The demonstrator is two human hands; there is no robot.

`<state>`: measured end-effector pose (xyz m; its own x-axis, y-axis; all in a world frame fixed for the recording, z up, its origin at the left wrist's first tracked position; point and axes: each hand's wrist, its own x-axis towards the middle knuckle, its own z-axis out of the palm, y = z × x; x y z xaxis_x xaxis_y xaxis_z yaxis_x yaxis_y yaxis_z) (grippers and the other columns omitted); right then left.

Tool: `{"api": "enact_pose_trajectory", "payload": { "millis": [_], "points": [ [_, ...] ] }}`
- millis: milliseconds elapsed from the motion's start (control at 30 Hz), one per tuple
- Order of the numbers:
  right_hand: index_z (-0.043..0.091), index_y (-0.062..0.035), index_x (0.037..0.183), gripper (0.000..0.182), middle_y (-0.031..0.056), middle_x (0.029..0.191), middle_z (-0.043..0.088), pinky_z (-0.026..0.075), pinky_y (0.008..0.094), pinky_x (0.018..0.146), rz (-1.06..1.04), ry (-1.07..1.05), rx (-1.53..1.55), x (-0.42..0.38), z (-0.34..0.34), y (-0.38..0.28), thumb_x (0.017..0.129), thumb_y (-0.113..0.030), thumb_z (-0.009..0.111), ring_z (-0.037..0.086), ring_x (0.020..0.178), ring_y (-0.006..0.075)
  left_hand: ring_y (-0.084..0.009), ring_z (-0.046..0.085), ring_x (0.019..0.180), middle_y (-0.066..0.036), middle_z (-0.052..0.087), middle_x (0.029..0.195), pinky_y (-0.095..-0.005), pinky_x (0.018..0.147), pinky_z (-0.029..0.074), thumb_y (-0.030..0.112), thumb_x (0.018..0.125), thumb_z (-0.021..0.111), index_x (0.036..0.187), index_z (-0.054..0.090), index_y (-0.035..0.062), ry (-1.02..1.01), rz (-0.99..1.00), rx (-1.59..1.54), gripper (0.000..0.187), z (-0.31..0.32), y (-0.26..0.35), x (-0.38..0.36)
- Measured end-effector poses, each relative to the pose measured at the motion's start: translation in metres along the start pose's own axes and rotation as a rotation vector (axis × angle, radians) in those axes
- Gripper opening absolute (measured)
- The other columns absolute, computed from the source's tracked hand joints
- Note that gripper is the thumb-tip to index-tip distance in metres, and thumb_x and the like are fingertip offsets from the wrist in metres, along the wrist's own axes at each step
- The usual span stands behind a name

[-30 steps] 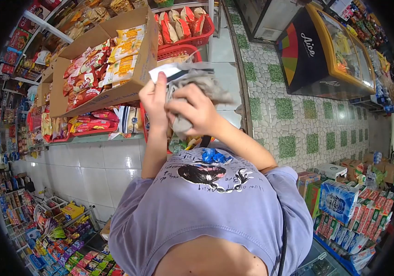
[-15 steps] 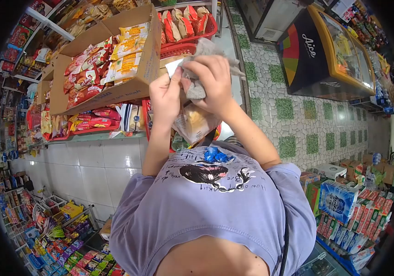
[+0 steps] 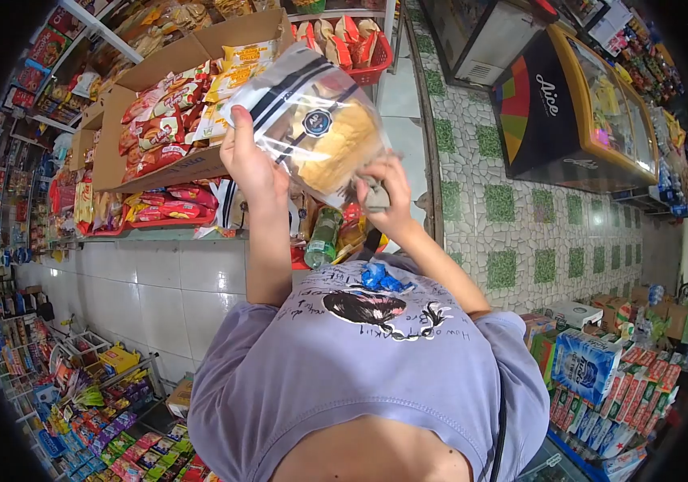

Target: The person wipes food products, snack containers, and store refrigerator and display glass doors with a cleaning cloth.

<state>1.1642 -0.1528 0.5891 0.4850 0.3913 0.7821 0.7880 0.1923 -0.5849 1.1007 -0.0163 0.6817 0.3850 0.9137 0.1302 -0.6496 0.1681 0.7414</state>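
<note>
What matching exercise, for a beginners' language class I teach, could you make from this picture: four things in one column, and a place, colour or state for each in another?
Things:
1. bread bag
2. grey cloth
3. cardboard box
4. freezer

Places, colours, states:
A. dark-sided, with yellow trim
B. bunched in the right hand
C. open, with red and yellow packets inside
D. clear with dark stripes, in the left hand

Right pairs: 1-D, 2-B, 3-C, 4-A

A clear bread bag (image 3: 321,128) with dark stripes and a round badge tilts in the air. A scrunched gray cloth (image 3: 376,196) is by its edge.
</note>
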Motion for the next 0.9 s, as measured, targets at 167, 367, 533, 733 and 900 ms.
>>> {"api": "enact_pose_trajectory", "payload": {
  "millis": [167, 367, 533, 733, 900],
  "points": [
    [0.053, -0.0119, 0.08, 0.033, 0.0028, 0.077, 0.048, 0.032, 0.0322, 0.06, -0.348, 0.034, -0.197, 0.057, 0.007, -0.038, 0.049, -0.018, 0.06, 0.045, 0.069, 0.0208, -0.0158, 0.054, 0.07, -0.011, 0.055, 0.082, -0.0271, 0.062, 0.044, 0.024, 0.083, 0.043, 0.085, 0.052, -0.0062, -0.088, -0.084, 0.106, 0.032, 0.011, -0.013, -0.026],
    [0.054, -0.0117, 0.076, 0.024, 0.0036, 0.08, 0.047, 0.034, 0.0318, 0.061, -0.547, 0.019, -0.298, 0.033, 0.006, -0.019, 0.055, -0.016, 0.065, 0.045, 0.068, 0.0215, -0.0216, 0.055, 0.079, -0.013, 0.054, 0.092, -0.0332, 0.071, 0.044, 0.027, 0.084, 0.041, 0.096, 0.047, -0.0045, -0.086, -0.155, -0.063, 0.035, 0.002, -0.008, -0.019],
    [0.05, -0.0027, 0.076, 0.016, 0.0104, 0.084, 0.046, 0.037, 0.0332, 0.066, -0.104, 0.232, -0.086, 0.025, -0.01, -0.001, 0.063, -0.008, 0.057, 0.045, 0.069, 0.0229, -0.0251, 0.05, 0.092, -0.012, 0.052, 0.102, -0.0404, 0.082, 0.038, 0.029, 0.082, 0.042, 0.103, 0.045, -0.0005, -0.177, -0.117, -0.224, 0.036, -0.012, 0.008, -0.004],
    [0.05, 0.0004, 0.072, 0.014, 0.0109, 0.07, 0.051, 0.041, 0.0275, 0.057, -0.194, 0.067, 0.231, 0.083, -0.038, -0.036, 0.06, 0.0, 0.056, 0.049, 0.062, 0.0199, -0.0143, 0.051, 0.053, -0.008, 0.055, 0.06, -0.0226, 0.05, 0.039, 0.028, 0.081, 0.046, 0.071, 0.054, -0.0032, -0.279, -0.118, 0.012, 0.034, -0.017, -0.005, -0.002],
    [0.052, -0.002, 0.075, 0.02, 0.0097, 0.07, 0.05, 0.04, 0.0281, 0.056, -0.232, 0.089, 0.192, 0.106, -0.021, -0.049, 0.058, -0.004, 0.061, 0.05, 0.064, 0.0217, -0.0095, 0.048, 0.05, -0.003, 0.051, 0.056, -0.0207, 0.049, 0.038, 0.03, 0.08, 0.048, 0.067, 0.052, 0.0016, -0.329, -0.045, 0.145, 0.031, -0.02, -0.026, -0.006]
  ]
}}
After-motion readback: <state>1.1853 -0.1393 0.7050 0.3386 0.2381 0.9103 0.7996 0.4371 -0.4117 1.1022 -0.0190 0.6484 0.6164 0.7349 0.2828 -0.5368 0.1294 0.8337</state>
